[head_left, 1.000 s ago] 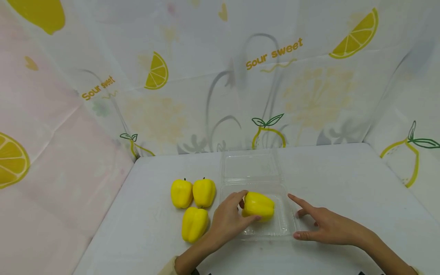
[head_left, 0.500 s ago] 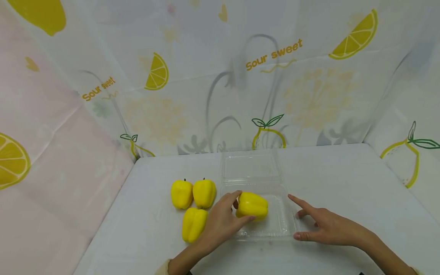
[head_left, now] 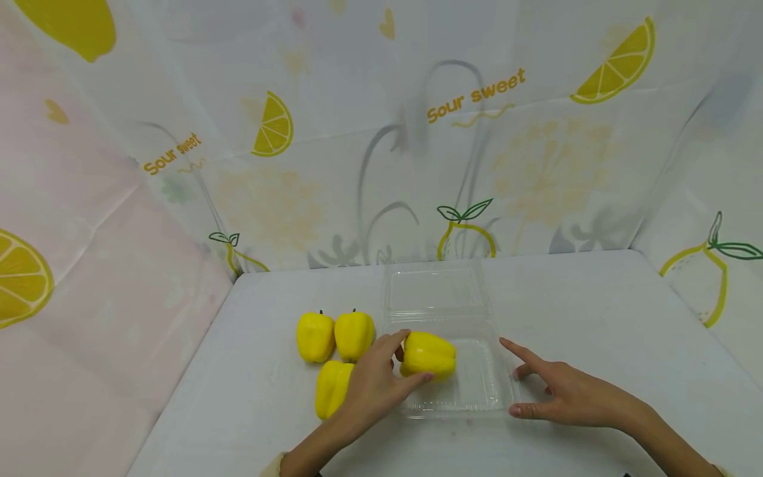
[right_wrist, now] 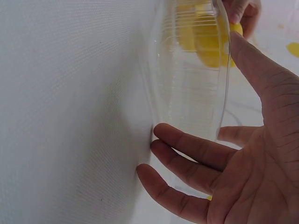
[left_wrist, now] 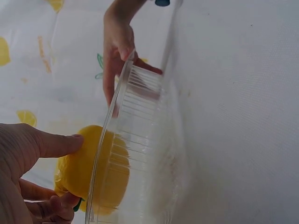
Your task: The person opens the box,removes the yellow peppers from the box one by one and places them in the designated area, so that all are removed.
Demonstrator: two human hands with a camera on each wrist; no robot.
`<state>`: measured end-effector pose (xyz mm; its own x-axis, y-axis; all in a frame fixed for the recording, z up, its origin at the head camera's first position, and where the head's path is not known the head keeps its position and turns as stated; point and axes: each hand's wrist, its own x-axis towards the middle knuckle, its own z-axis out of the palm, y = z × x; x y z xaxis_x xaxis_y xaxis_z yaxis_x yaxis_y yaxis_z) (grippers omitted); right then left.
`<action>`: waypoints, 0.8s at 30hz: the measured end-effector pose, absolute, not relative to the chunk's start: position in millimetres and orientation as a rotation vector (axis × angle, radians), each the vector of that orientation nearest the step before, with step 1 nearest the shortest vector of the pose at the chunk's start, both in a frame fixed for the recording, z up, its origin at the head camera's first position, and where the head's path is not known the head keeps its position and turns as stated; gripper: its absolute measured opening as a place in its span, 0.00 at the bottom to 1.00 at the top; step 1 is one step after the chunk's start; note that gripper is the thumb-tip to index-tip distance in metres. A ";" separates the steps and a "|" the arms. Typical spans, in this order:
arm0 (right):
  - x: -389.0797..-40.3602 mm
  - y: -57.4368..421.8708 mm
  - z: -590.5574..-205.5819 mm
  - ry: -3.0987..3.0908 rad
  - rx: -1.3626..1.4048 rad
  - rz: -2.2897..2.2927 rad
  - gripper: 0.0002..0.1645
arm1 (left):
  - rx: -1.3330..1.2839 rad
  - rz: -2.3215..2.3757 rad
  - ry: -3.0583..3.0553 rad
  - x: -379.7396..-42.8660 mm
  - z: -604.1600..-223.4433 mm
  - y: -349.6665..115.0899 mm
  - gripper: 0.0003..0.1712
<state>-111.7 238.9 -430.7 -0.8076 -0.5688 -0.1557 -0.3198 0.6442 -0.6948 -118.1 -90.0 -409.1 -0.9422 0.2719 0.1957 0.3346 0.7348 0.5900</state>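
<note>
My left hand (head_left: 374, 377) pinches a yellow bell pepper (head_left: 429, 356) between thumb and fingers. The pepper lies on its side in the left part of a clear plastic clamshell container (head_left: 481, 371). Through the container's ribbed wall, the left wrist view shows the lower part of this pepper (left_wrist: 117, 177), its green stem end near my fingertips. My right hand (head_left: 566, 394) is at the container's right side, fingers spread. In the right wrist view its thumb (right_wrist: 250, 58) is at the rim and the other fingers are near the wall; exact contact is hard to tell.
Left of the container, two yellow bell peppers (head_left: 315, 336) stand side by side. A third pepper (head_left: 330, 391) lies nearer, partly behind my left hand. The container's lid (head_left: 436, 288) lies folded back toward the lemon-print cloth wall (head_left: 357, 185). White cloth covers the table (head_left: 596, 305).
My left hand has slid the gripped pepper leftward within the container, and now covers more of the nearest loose pepper. The right hand and the container have stayed in place.
</note>
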 end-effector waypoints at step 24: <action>-109.9 239.5 -429.6 2.523 -0.729 -0.955 0.58 | -0.414 -0.987 -2.771 -111.8 -403.6 -117.8 0.41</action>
<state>-109.9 239.5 -429.6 -0.8083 -0.5733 -0.1341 -0.3409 0.6413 -0.6874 -111.8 -117.8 -403.6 -0.9468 0.2017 0.2507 0.3148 0.7423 0.5915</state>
